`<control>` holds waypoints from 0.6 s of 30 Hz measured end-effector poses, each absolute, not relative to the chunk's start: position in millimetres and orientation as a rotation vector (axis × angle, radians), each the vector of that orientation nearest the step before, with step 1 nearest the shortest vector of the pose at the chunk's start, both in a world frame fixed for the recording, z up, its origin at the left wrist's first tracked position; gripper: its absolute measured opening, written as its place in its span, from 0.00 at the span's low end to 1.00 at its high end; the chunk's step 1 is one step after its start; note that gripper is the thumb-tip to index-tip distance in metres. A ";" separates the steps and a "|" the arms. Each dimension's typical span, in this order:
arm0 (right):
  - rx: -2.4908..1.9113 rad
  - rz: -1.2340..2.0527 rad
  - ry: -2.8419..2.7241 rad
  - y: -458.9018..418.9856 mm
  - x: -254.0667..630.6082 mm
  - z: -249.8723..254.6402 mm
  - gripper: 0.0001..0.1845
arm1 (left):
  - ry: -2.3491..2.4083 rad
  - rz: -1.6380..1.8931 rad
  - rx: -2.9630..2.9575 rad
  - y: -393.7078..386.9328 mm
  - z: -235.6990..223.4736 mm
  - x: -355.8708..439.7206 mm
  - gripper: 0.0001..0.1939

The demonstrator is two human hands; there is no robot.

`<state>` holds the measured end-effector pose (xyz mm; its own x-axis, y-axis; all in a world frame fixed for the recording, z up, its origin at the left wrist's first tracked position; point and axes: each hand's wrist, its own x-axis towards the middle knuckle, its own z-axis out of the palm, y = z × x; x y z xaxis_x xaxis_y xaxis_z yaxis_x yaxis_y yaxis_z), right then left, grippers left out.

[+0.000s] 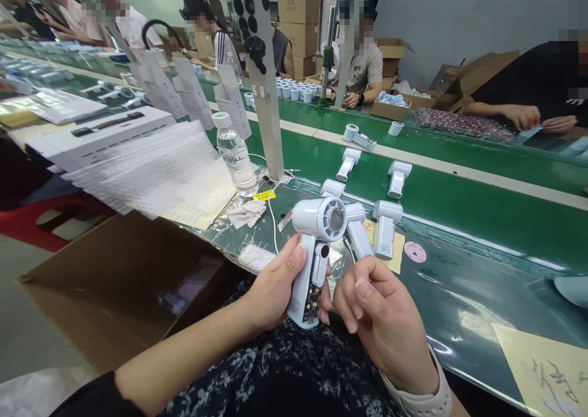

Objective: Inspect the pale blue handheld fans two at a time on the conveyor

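My left hand (280, 276) is wrapped round the grip of a light-blue handheld fan (301, 279), held upright over my lap. The fan's round head (320, 218) faces right, and its handle is open along one side, with a circuit board (313, 297) showing inside. Just right of the handle, my right hand (379, 313) is closed, fingers curled and thumb pressed to the index finger. Whatever it may hold is hidden. Behind the two hands, more light-blue fans (384, 230) lie on the bench, some on a yellow paper sheet (399, 251). A thin cable end (350, 250) lies beside them.
A water bottle (236, 157) stands beside a metal post (264, 98). Bubble-wrap sheets (160, 172) are stacked at left, above an open cardboard box (124, 282). Further fans (399, 178) rest on the green conveyor belt (459, 202). Several co-workers sit across the line.
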<state>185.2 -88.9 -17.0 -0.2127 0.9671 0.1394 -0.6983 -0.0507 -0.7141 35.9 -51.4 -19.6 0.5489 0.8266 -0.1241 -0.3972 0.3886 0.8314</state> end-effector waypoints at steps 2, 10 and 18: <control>-0.462 1.594 -0.818 -89.3 184.6 -19.0 0.15 | 0.591 0.828 0.849 -50.9 -20.2 35.0 0.24; -0.663 1.536 -0.907 -94.2 188.4 -23.9 0.24 | 0.497 0.763 0.800 -50.4 -25.6 31.4 0.24; -0.677 1.552 -0.834 -96.5 189.3 -27.2 0.22 | 0.322 0.715 0.693 -51.8 -28.6 31.4 0.27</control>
<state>189.3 -96.5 -27.2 -0.1430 0.9892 0.0331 -0.5738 -0.0556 -0.8171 31.4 -51.8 -28.6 0.7196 0.6932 -0.0403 -0.4899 0.5480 0.6780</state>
